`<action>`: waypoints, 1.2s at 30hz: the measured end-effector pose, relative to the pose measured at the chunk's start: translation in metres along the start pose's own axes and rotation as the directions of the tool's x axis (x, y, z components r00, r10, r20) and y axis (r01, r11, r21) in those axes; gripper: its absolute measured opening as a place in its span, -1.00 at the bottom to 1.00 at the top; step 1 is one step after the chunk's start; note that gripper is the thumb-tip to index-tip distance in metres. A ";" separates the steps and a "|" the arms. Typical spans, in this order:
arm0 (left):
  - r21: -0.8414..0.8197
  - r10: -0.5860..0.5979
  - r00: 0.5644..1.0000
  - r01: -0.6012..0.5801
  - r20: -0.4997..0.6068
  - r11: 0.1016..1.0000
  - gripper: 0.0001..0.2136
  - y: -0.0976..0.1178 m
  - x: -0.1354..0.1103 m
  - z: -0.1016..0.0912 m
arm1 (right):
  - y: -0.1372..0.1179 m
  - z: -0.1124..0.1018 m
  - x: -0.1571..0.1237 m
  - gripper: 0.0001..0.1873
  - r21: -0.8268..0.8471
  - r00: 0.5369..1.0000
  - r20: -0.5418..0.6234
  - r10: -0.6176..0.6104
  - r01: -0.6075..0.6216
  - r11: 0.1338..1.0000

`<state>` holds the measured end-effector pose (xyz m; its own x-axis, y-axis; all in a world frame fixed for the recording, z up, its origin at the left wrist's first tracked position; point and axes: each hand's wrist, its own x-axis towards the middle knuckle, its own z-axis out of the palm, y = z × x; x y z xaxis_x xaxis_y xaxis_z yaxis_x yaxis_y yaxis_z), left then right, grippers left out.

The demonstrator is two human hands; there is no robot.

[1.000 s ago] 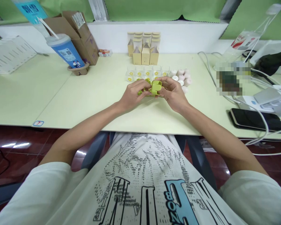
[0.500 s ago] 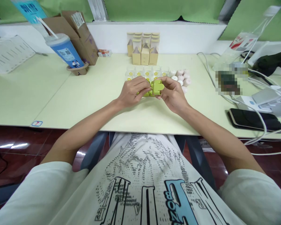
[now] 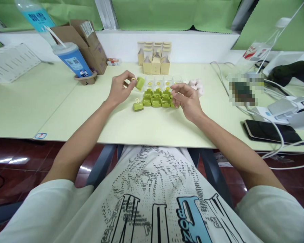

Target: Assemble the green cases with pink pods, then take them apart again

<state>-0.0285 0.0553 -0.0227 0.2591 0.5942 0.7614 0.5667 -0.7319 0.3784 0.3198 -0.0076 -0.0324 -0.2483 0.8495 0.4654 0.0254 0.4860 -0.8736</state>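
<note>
My left hand (image 3: pixel 121 87) pinches the pale loop of a small green case (image 3: pixel 140 83), which hangs tilted above the table. Below it, another green case (image 3: pixel 138 106) lies closed on the table, its loop upright. Two rows of open green cases (image 3: pixel 156 101) stand just right of it. At their right end hovers my right hand (image 3: pixel 187 100), fingers curled loosely with a gap to the thumb and nothing visible between them; it partly covers the last case. Clear containers with yellow labels (image 3: pixel 159 83) sit behind the rows, beside several white-pink round pieces (image 3: pixel 198 88).
Small open cardboard boxes (image 3: pixel 156 65) stand against the wall. At left are a blue cup (image 3: pixel 74 60) in a holder, a brown carton (image 3: pixel 95 50) and a bottle (image 3: pixel 38 17). White cables, a phone (image 3: pixel 272 131) and a plastic bottle (image 3: pixel 255 52) occupy the right side.
My hands have moved apart. The left has carried the green case leftward by its loop, while the right has let go of it. The open cases and a closed one are now uncovered.
</note>
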 end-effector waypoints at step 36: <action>0.021 0.040 0.921 -0.052 0.387 0.998 -0.47 0.031 0.004 -0.020 | -0.030 0.006 -0.004 -0.84 0.105 0.984 -0.035 0.176 -0.171 0.980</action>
<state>-0.0257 0.0281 0.0025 0.5641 0.6471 0.5130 0.5684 -0.7549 0.3272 0.3141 -0.0268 -0.0084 -0.2055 0.9285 0.3093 -0.0346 0.3090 -0.9504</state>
